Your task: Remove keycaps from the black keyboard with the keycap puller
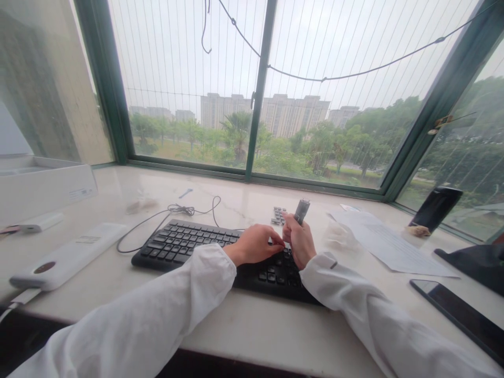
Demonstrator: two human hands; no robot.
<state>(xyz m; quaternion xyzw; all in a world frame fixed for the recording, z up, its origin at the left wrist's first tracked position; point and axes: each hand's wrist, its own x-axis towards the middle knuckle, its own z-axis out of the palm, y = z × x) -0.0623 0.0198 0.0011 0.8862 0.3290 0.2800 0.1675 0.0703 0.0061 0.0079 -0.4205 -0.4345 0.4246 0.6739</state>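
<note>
A black keyboard (177, 242) lies at a slant across the sill, its right part below my hands. Some key positions there look bare, without caps. My right hand (301, 242) is wrapped round a dark grey tool (302, 211), whose blunt end sticks up above the fist. The tool's lower end is hidden among the fingers, close to the keys. My left hand (255, 244) rests over the keyboard, fingertips pinched together beside the right hand; whether anything is between them cannot be made out. Just beyond the hands lie several loose keycaps (279, 214).
A cable (181, 210) lies coiled behind the keyboard. On the left are a white power bank (71, 254) and a white box (43, 184). A paper sheet (389, 244), a phone (464, 315) and a black upright object (435, 210) are on the right. Windows stand behind.
</note>
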